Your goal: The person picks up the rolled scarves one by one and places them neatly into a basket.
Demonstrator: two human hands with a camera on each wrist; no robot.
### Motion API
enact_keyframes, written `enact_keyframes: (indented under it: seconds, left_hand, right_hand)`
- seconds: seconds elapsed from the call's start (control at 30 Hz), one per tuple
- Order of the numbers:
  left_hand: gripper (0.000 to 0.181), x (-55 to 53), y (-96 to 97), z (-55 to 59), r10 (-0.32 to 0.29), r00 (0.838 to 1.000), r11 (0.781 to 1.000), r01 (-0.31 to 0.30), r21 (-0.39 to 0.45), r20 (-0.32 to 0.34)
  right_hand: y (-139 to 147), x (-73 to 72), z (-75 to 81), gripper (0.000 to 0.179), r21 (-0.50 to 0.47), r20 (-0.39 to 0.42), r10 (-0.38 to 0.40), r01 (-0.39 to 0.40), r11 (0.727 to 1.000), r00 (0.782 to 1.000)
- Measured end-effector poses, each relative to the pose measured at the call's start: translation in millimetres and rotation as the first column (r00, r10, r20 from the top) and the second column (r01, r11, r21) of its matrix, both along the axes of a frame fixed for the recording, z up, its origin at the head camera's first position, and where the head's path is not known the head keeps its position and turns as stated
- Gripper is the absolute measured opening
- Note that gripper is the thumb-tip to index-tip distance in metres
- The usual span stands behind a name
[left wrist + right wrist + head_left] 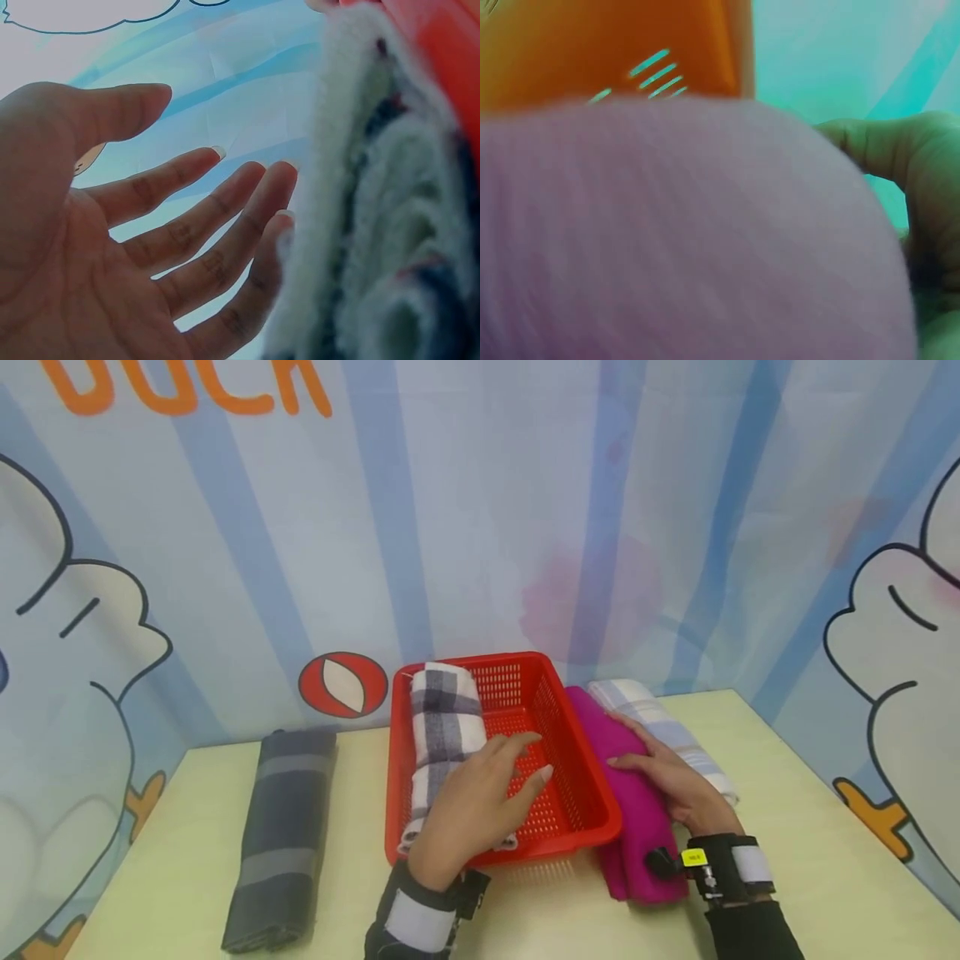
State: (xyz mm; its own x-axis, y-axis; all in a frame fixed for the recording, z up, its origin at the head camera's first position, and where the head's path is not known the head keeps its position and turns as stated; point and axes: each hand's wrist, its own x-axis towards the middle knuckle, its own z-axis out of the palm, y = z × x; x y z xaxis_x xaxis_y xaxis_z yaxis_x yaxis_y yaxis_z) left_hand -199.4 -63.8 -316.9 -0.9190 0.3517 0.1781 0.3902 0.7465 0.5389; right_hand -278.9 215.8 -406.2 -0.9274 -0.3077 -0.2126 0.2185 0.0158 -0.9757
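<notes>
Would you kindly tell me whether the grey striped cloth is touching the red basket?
Apart: the head view plainly shows tabletop between the grey striped cloth and the red basket.

Desk: pale yellow top, carrying one basket and three folded cloths.
The desk [832,835] has a plain, light surface, its right rear corner visible. At left lies a dark grey folded cloth [287,822] with lighter grey bands, its length running front to back, well apart from the basket. Near the rear edge, at centre, sits a red perforated plastic basket [588,772], upright. Just beside its right wall lies a magenta folded cloth [628,810], slanted; contact with the basket wall cannot be confirmed. Farther right, beside the magenta cloth, lies a white folded cloth [678,728] with pale blue stripes, also slanted.
</notes>
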Motion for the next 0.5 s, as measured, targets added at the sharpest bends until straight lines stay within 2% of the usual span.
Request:
enact_keyframes:
  seconds: [0.1,0.27,0.5]
  left_hand:
    - [0.056,-0.4,0.0,0.5,0.002,1.0,1.0,-0.002,-0.004,0.0]
    - [0.055,-1.2,0.0,-0.3,0.001,1.0,1.0,-0.001,-0.015,0.0]
    - [0.055,-3.3,1.0,-2.9,0.001,1.0,1.0,-0.001,-0.029,-0.007]
  right_hand:
    - [3,0.8,5.5,0.074,0.032,-0.007,-0.015,0.015,0.999,1.0]
    - [6,4.3,14.9,0.073,0.007,-0.006,-0.053,0.053,0.999,0.999]
    - [6,8.8,28.4,0.072,0.009,-0.045,-0.059,0.059,0.998,0.997]
